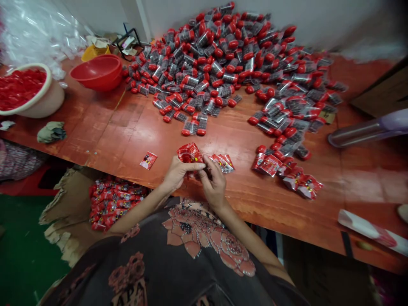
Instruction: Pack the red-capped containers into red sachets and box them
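Near the table's front edge, a shiny red printed packet [189, 152] is held up between my two hands. My left hand [177, 173] is closed round its lower left part, thumb stretched across it. My right hand [214, 183] is closed at its lower right, thumb and fingertips drawn together; what lies between those fingers is partly hidden. Several flat red packets [225, 163] lie just beyond my right hand. A single flat packet [148, 160] lies to the left. Filled red packets [296, 178] sit in a cluster farther right.
Small clear tubes with red caps [207, 63] form a large heap at the back. A white tub [52, 91] of red pieces and a red bowl [98, 72] stand left. Below the edge is a cardboard box [68, 208] with red packets. A clear bottle [360, 131] lies right.
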The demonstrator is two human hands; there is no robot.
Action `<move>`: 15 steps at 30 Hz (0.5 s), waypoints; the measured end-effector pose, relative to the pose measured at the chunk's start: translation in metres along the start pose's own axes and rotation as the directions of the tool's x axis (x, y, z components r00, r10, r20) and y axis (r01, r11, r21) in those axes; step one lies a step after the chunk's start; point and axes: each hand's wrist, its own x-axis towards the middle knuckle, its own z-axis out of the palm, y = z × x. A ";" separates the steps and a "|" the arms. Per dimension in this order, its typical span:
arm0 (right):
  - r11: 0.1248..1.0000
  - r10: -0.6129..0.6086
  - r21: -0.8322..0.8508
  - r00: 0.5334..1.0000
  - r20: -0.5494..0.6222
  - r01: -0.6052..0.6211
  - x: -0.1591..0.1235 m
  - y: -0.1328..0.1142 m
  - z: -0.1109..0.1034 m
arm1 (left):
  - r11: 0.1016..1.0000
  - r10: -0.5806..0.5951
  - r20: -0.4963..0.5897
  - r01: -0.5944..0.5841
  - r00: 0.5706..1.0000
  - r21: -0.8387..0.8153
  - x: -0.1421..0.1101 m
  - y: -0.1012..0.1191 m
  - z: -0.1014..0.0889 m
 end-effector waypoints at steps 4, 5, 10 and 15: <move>0.985 0.118 0.125 0.993 -0.006 -0.117 0.002 0.002 0.001 | 0.999 -0.026 -0.013 0.026 1.000 0.044 0.003 -0.001 -0.002; 0.971 0.159 0.181 0.987 -0.006 -0.155 0.003 0.002 0.001 | 0.999 -0.023 -0.023 0.024 0.999 0.038 0.005 -0.001 -0.002; 0.854 0.299 0.398 0.942 0.150 -0.334 0.008 -0.001 0.000 | 0.996 0.063 -0.122 -0.071 0.991 -0.061 0.009 -0.001 -0.002; 0.829 0.352 0.427 0.930 0.101 -0.360 0.007 0.000 0.008 | 0.998 0.053 -0.150 -0.058 0.987 -0.028 0.003 -0.009 0.005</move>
